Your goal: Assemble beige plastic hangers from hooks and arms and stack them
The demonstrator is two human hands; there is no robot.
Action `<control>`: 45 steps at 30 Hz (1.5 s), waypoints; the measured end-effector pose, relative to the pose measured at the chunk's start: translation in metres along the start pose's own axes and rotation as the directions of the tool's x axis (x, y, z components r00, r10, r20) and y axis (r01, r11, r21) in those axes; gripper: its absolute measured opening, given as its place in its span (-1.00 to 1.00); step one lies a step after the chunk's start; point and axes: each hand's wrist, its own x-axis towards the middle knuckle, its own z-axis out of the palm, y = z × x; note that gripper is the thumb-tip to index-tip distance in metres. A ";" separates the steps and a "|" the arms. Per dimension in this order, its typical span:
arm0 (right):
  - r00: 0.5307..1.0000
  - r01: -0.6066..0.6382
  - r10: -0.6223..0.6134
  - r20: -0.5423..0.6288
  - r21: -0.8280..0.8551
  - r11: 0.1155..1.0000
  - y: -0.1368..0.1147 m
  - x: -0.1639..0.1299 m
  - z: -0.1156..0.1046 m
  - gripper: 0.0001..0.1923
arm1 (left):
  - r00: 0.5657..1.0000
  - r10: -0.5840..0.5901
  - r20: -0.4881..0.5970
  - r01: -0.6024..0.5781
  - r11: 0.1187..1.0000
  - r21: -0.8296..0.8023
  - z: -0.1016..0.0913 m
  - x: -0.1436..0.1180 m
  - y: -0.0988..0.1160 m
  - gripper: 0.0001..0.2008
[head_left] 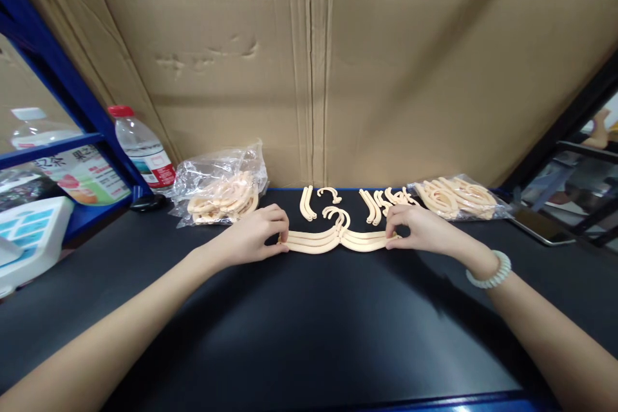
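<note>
Several beige plastic clothes hangers [313,243] lie nested together on the black tabletop, their hooks [340,217] pointing away from me. My left hand [255,233] pinches the left arm ends of the hangers between thumb and fingers. At the opposite side, my right hand [418,230] grips the right arm ends in the same way. The fingers hide the outermost tips. Just behind the hangers lie loose pieces: two curved arms [307,203], a hook [330,193], and more arms [371,207] with a cluster of small hooks [393,196] partly behind my right hand.
A clear bag of beige parts [222,190] stands at back left, another bag [458,196] at back right beside a phone [543,225]. A red-capped bottle [142,148], a black mouse-like object [147,200] and a white-blue device [36,238] sit left. Cardboard [232,77] walls the back.
</note>
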 end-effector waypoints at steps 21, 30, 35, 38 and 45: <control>0.999 -0.041 0.040 -0.007 -0.038 0.998 -0.022 0.001 0.010 -0.58 | 0.978 -0.142 -0.153 0.151 0.987 0.051 0.051 0.006 0.062 -0.54; 0.998 -0.065 0.064 0.010 0.100 0.993 -0.022 0.006 0.016 -0.86 | 0.975 -0.157 -0.158 0.142 0.985 -0.098 0.066 0.005 0.048 -0.55; 0.998 -0.058 0.059 -0.012 0.096 0.994 -0.021 0.006 0.019 -0.83 | 0.974 -0.162 -0.161 0.148 0.985 -0.094 0.066 0.005 0.045 -0.54; 0.997 -0.062 0.065 -0.030 0.094 0.994 -0.020 0.006 0.021 -0.81 | 0.973 -0.167 -0.160 0.154 0.984 -0.090 0.065 0.006 0.044 -0.53; 0.996 -0.059 0.066 -0.061 0.100 0.993 -0.022 0.007 0.023 -0.79 | 0.968 -0.186 -0.166 0.159 0.974 -0.160 0.061 0.007 0.043 -0.55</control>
